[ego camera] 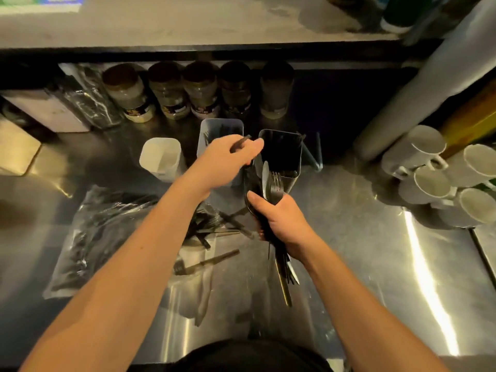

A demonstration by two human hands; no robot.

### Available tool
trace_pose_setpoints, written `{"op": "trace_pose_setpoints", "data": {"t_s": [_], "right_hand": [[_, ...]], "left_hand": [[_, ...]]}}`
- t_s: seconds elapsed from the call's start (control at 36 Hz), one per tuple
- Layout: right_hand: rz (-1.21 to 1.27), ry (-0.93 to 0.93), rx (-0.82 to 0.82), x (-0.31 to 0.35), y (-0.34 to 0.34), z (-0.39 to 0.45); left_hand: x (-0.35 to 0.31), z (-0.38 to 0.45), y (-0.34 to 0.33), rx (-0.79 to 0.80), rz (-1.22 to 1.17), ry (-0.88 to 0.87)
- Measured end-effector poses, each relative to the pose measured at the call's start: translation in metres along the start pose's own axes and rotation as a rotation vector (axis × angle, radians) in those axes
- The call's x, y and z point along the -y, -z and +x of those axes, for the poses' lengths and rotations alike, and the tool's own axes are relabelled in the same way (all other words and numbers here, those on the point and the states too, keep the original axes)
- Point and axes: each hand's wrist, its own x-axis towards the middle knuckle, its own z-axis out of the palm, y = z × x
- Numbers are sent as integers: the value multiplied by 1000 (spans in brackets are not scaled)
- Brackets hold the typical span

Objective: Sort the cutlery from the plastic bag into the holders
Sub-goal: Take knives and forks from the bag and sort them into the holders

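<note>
The left hand (228, 159) pinches one dark-handled piece of cutlery (240, 144) between curled fingers and thumb, its handle end poking out toward the far side, above the gap between two holders. The right hand (279, 218) grips a bundle of cutlery (271, 189), fingers wrapped round the middle; a spoon bowl and fork tines stick up above the fist, and the handles trail down below the wrist toward the person.

Just beyond the left hand stands a grey holder (221, 130) with several dark handles in it. To its right, touching the raised bundle's tips, is a metal holder (280, 154); its inside is too dark to read. To the left sits a white holder (160, 161), which looks bare inside.

On the steel counter (362, 251), under the left forearm, lies the clear plastic bag (107, 232), crumpled, with dark cutlery inside and more spilling from its mouth. One loose knife (206, 263) lies nearer the person.

Behind the holders runs a row of jars (188, 89) under a shelf. White mugs (434, 173) are stacked on their sides at the right, beside a slanting grey pipe (418, 98).
</note>
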Motion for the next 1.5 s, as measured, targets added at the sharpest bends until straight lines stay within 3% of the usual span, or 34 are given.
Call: {"op": "trace_pose_setpoints", "data": {"t_s": [0.06,0.14,0.28,0.36,0.47,0.58,0.67,0.78,0.83,1.03,1.14,1.31,1.39,1.5], "right_hand": [[-52,20,-10,-1,-9,3],[-118,13,-31,-1,-20,4],[-197,9,-83,-13,-20,-1],[-154,-56,-121,-21,-11,-5],[-71,-122,-168,-26,7,-9],[-23,-148,-204,-20,22,-10],[-23,-107,-287,-13,29,-8],[-71,-62,-345,-1,29,-4],[-90,-43,-342,2,27,-3],[-138,-4,-267,4,26,-1],[-184,6,-242,4,30,-4],[-180,-12,-203,-2,35,-6],[-173,-31,-165,-7,38,-8],[-137,-62,-169,-14,44,-9]], "left_hand": [[3,-5,2,-2,72,-37],[6,-9,9,-126,-19,-22],[-2,1,39,-549,-380,-98],[-18,13,49,-687,-386,-243],[-30,37,25,-588,-126,-335],[-27,58,-4,-372,180,-291],[-29,56,-13,-321,290,-270],[-38,35,-27,133,372,-247],[-37,28,-33,265,392,-251],[-33,31,-30,159,304,-185],[-35,29,-31,225,256,-171],[-45,28,-36,256,439,-187],[-54,32,-27,128,428,-198],[-74,43,8,-287,222,-249]]}}
